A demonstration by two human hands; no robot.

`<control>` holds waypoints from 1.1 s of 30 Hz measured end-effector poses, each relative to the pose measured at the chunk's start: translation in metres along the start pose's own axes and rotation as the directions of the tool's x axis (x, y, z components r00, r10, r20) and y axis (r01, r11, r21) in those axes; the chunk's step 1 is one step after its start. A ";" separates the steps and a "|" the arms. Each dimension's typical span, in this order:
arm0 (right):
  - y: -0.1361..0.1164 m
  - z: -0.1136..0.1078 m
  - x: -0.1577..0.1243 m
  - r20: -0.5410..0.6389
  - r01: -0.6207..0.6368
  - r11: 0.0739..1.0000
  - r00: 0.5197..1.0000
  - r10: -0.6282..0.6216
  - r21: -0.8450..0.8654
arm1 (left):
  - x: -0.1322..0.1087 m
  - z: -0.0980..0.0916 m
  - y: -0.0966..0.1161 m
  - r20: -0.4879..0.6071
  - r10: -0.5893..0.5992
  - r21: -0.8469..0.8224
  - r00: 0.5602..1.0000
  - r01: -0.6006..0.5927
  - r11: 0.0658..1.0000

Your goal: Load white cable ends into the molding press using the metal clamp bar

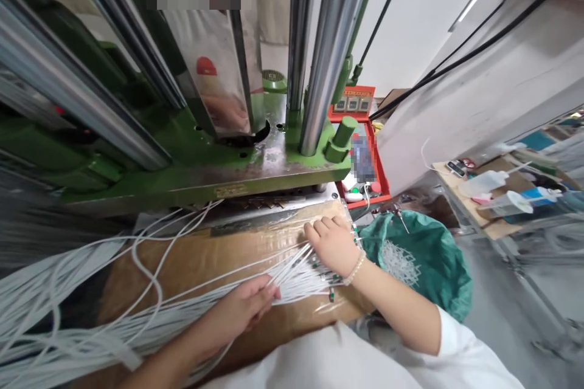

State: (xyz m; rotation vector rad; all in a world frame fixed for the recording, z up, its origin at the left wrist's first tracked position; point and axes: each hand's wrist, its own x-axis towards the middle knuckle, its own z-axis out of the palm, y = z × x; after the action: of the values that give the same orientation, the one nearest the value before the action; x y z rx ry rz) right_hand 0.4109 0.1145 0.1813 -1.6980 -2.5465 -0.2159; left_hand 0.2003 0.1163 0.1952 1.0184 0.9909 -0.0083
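A thick bundle of thin white cables (191, 307) lies across a taped cardboard board (219, 255) in front of a green press machine (219, 152). My left hand (244, 307) lies on the bundle near its middle, fingers curled over several strands. My right hand (332, 244) rests palm down on the fanned cable ends at the board's right edge, fingers bent, a bead bracelet on the wrist. Small green-tipped connectors (331, 293) stick out under that hand.
Steel columns (328, 42) rise from the machine's bed. A red control box (360, 152) stands to the right of it. A green net bag (420, 261) sits below the board's right end. At far right, a bench (497, 206) holds bottles and tubes.
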 end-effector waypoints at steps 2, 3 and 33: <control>0.001 -0.001 -0.002 0.043 0.030 0.999 0.999 -0.031 0.023 | 0.005 0.004 0.001 0.010 -0.005 -0.012 1.000 0.005 1.000; 0.000 -0.002 -0.002 0.053 0.094 0.994 0.994 -0.096 0.051 | 0.007 0.006 0.001 0.014 -0.001 -0.035 1.000 0.002 0.999; 0.004 0.046 0.095 0.050 -0.035 0.943 0.999 0.019 0.332 | 0.010 -0.019 -0.014 0.234 0.446 -0.602 0.864 -0.232 0.764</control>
State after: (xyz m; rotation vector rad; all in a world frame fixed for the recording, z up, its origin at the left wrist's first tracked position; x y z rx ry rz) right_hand 0.3789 0.2098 0.1495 -1.6206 -2.4148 0.2470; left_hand 0.1876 0.1260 0.1754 0.6042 0.3982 0.3730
